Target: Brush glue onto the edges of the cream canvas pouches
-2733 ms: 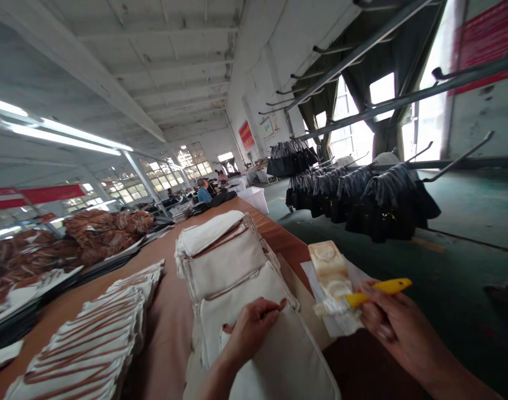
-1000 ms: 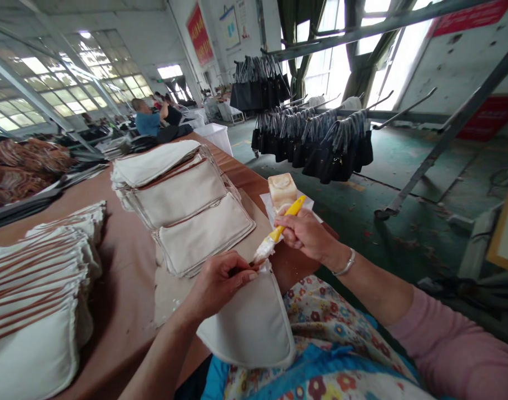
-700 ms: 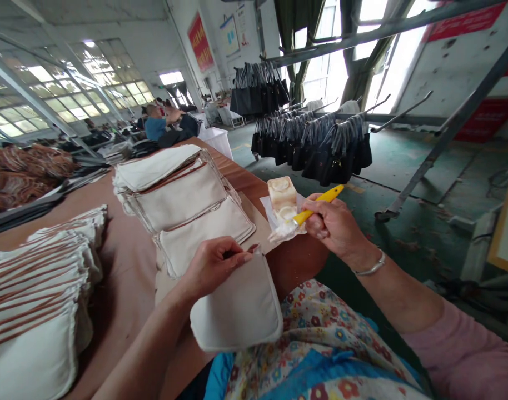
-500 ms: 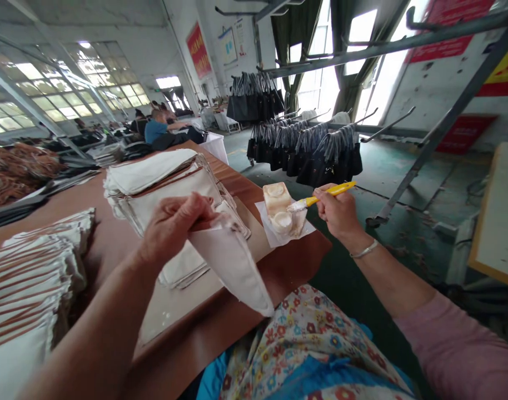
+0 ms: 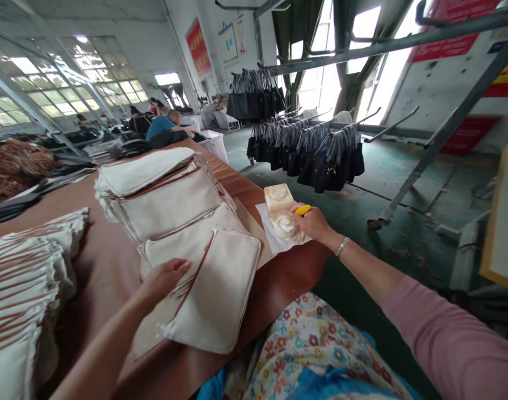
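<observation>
A cream fabric piece with a brown edge lies flat at the table's front, overlapping a stack of similar pieces. Just left of its brown edge is my left hand, over the pale fabric, fingers close together; whether anything is between them is too small to tell. My right hand grips the yellow-handled brush, its bristle end down at a tub of white paste. The tub is part of a stained beige container on white paper at the table's right edge.
Another pile of cream pieces with brown edges lies on the brown-covered table at left. Brown straps are heaped behind it. Black bags hang from a metal rack beyond the table. A person in blue sits farther back.
The fabric piece, held up by my left hand before, now lies flat and that hand has moved down off it. My right hand has moved left and lowered the brush into the paste.
</observation>
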A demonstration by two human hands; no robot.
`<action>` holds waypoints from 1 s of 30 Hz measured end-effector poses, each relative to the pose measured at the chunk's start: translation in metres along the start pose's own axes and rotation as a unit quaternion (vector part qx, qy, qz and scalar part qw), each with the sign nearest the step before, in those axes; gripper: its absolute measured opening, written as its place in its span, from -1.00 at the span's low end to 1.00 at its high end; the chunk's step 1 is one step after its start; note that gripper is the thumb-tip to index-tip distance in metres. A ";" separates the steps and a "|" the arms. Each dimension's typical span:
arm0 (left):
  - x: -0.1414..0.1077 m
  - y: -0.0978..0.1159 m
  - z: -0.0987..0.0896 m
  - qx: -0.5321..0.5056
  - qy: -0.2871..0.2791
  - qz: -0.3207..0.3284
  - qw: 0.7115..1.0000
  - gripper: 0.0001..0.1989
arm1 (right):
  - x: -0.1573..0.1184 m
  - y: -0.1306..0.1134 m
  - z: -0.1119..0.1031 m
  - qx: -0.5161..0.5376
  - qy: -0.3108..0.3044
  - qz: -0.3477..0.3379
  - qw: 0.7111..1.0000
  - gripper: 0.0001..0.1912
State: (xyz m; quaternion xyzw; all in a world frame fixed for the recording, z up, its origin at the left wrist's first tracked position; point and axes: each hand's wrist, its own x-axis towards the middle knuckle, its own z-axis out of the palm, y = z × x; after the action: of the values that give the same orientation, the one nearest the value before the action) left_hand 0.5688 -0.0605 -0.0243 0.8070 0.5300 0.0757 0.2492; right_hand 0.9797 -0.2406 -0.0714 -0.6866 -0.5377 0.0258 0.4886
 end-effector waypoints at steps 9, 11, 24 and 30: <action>0.034 0.035 0.072 0.050 0.051 -0.048 0.996 -0.49 | -0.050 -0.015 -0.024 -0.006 -0.100 -0.145 0.984 -0.83; 0.042 0.040 0.075 0.029 0.073 -0.063 0.995 -0.50 | -0.053 -0.014 -0.025 -0.011 -0.060 -0.139 0.988 -0.83; 0.012 0.064 0.072 -0.185 0.111 0.045 0.975 -0.65 | -0.036 -0.078 -0.019 0.390 0.110 0.144 0.903 -0.74; -0.035 0.087 0.073 -0.231 0.139 0.123 0.955 -0.70 | -0.014 -0.148 -0.018 0.526 0.042 0.147 0.837 -0.69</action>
State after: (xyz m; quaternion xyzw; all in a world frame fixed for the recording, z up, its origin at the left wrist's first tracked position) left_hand 0.6534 -0.1430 -0.0408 0.7679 0.4236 0.3378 0.3418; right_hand 0.8787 -0.2717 0.0343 -0.3975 -0.3145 0.3472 0.7890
